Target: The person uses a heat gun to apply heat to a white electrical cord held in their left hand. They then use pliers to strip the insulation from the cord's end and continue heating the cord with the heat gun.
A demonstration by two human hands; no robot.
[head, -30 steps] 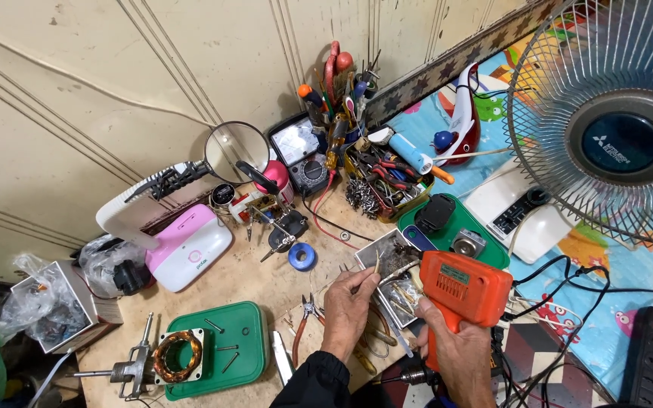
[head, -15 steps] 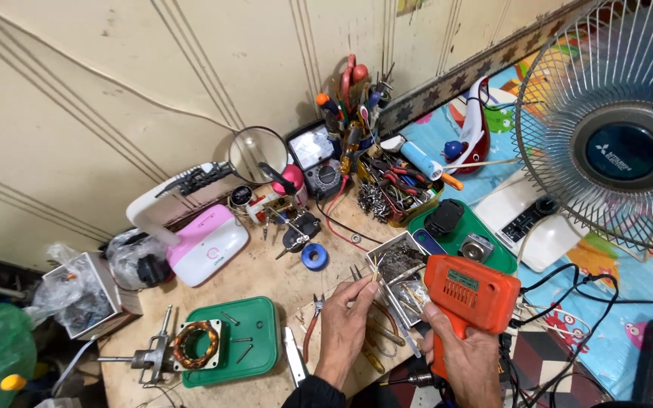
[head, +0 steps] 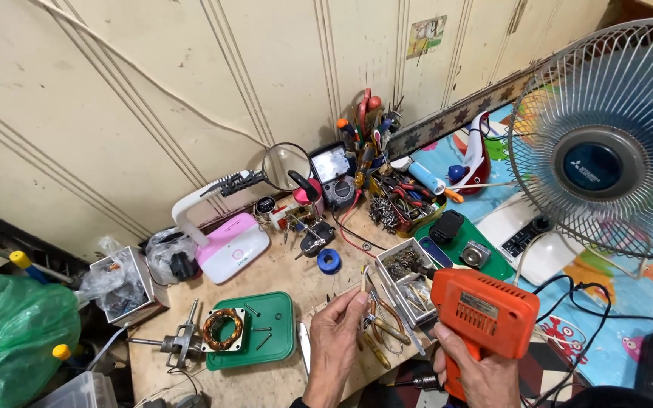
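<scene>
Right hand (head: 468,370) is wrapped around the handle of the orange drill (head: 481,316), grip clamped tight; the body sits above the fist with the nose pointing left toward the parts box (head: 408,278). We hold it low, close to the desk (head: 296,268), so the tip stays near the work.

Left hand (head: 335,341) has its grip pinched together on a thin pale stick (head: 363,281), thumb and fingertips near the lower end, stick rising upright and slightly tilted. It stands just left of the parts box, close to the drill's nose. We can't tell what the stick is, or whether its top touches anything.

Layout reads as reach-driven:
- Parts box sits directly in front of both hands, compartments open on top.
- Green tray (head: 266,332) lies left of the left hand, holding a copper coil (head: 223,329) at its left end and a few loose screws, so small bits don't roll off.
- Blue tape roll (head: 329,261) lies flat just beyond the hands.
- Meter (head: 332,168), magnifier (head: 285,166) and the tool holder (head: 372,125) stand back against the wall, out of the working zone.
- Fan (head: 602,143) stands on the right, facing us, blades blurred.
- Green bag (head: 17,336) sits off the desk's left end.
</scene>
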